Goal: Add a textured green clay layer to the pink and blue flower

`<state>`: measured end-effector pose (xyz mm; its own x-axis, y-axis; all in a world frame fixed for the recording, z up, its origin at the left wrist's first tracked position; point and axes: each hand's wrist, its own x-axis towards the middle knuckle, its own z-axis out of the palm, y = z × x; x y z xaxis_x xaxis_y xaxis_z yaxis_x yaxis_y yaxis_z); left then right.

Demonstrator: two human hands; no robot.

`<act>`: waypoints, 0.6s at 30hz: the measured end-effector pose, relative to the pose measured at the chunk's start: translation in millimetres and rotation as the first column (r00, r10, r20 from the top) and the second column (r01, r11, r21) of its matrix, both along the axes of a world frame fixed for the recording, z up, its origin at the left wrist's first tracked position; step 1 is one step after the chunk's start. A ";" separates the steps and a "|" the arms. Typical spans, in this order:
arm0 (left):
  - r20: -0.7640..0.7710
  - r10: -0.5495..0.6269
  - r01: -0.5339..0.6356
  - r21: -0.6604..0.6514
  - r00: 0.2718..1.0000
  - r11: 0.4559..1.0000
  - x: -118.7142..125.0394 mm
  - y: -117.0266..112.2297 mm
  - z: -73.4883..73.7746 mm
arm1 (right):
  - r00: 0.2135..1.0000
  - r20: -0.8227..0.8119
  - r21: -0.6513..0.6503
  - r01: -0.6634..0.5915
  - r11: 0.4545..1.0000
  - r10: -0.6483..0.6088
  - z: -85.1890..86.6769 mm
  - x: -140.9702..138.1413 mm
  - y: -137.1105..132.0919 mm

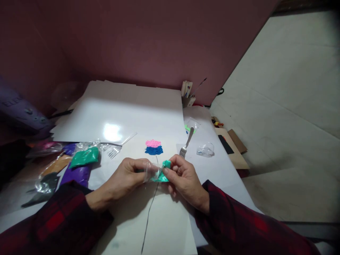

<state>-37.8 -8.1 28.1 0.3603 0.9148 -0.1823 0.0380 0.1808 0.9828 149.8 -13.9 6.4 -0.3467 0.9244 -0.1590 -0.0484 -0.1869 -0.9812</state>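
Note:
Between my two hands is a small clear plastic bag (152, 172) with green modelling clay (162, 176) inside. My left hand (124, 179) pinches the bag's clear end. My right hand (184, 179) grips the clay end between thumb and fingers. Both hands are above a white sheet (170, 219) with a thin dark drawn line (148, 219). Just beyond them, a pink clay piece (153, 143) sits against a blue ridged clay piece (154, 150) at the top of that line. A metal fork (187, 141) lies beyond my right hand.
Bagged clay lies at left, including a green packet (85, 157) on a purple one (77, 174). A clear plastic fork (117, 148) lies near a stack of white sheets (127, 109). A crumpled clear bag (205, 149) is at right, near the table edge, and a pink wall (148, 42) stands behind.

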 end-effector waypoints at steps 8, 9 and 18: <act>-0.041 0.033 -0.037 -0.111 0.999 0.993 1.3 0.9 0.8 | 0.996 -0.068 -0.015 -0.067 0.998 0.066 1.4 0.2 2.6; -0.044 0.029 -0.034 -0.113 0.999 0.993 1.2 1.0 0.7 | 0.995 -0.075 -0.014 -0.072 0.997 0.071 0.7 0.2 2.7; -0.043 -0.013 0.007 -0.127 0.999 0.992 3.0 -0.8 -0.9 | 0.997 -0.058 -0.001 0.041 0.999 -0.041 2.3 -4.7 -1.0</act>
